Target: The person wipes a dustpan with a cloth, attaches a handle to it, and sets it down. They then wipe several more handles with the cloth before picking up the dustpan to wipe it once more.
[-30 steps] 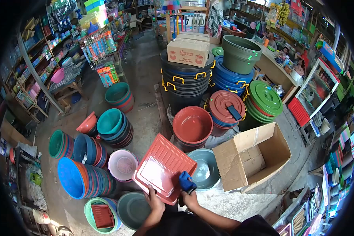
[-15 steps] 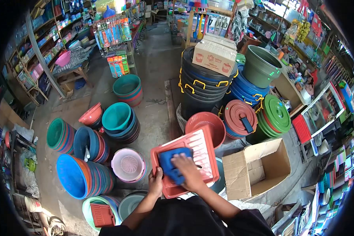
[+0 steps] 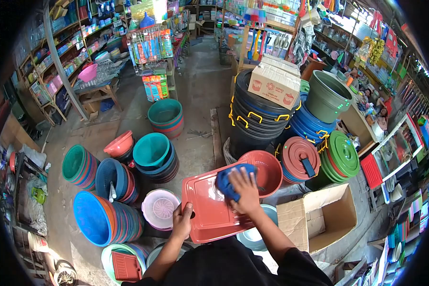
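A red plastic tray (image 3: 202, 217) with a smooth, glossy face is held tilted in front of my body. My left hand (image 3: 182, 221) grips its left edge, thumb on top and the other fingers mostly hidden beneath. A crumpled blue cloth (image 3: 229, 183) lies on the tray's upper right part. My right hand (image 3: 244, 190) presses this cloth against the tray from above, fingers somewhat spread over it. Behind the tray's right end stands a red basin (image 3: 270, 174). A pink basin with a strainer-like pattern (image 3: 160, 209) is just left of my left hand.
Stacked basins (image 3: 93, 217) stand on the floor at left. An open cardboard box (image 3: 291, 221) sits at right, near lidded red (image 3: 298, 155) and green (image 3: 343, 152) pails. Black tubs (image 3: 245, 124) carry a closed carton (image 3: 274, 88). Shelves line the sides.
My right hand and the cloth have moved right and up across the tray. White-looking ribs seen on the tray earlier no longer show. The camera view has shifted slightly left.
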{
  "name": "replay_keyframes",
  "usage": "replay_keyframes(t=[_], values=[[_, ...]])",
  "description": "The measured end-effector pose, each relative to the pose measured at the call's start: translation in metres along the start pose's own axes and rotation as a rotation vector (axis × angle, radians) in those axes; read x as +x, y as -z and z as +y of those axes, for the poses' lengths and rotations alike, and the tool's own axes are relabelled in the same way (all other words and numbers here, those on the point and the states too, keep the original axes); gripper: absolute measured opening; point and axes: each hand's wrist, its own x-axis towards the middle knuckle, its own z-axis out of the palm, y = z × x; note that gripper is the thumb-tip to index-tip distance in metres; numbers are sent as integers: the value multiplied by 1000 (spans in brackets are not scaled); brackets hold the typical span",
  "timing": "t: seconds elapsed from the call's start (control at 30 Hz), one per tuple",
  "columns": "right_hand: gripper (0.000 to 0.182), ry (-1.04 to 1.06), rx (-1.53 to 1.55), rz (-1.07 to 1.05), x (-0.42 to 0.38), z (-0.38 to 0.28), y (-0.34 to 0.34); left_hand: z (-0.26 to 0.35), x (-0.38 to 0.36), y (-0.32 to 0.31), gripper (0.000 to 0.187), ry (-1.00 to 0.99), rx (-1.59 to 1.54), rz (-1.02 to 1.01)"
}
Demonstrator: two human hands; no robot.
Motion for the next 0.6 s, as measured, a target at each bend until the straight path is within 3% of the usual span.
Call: replay_keyframes(t=[0.07, 0.17, 0.23, 0.27, 0.3, 0.37, 0.5, 0.6], values=[[85, -165, -7, 120, -2, 17, -12, 9, 2, 3, 37, -22, -12, -15], [84, -224, 36, 221, 0, -12, -21, 9, 5, 1, 39, -9, -17, -41], [89, -52, 115, -23, 1, -52, -10, 8, 7, -5, 39, 20, 14, -82], [91, 133, 146, -128, -3, -65, -13, 8, 9, -9, 39, 21, 13, -89], [90, 154, 226, -218, -10, -79, -16, 9, 11, -14, 38, 8, -59, -42], [90, 257, 91, -313, -16, -69, -12, 9, 15, -12, 38, -5, -123, 3], [86, 117, 62, -256, -33, -19, 4, 7, 24, 9, 35, -32, -109, 49], [86, 15, 4, -230, -56, 7, 0, 16, 26, 11, 33, -11, -265, 128]])
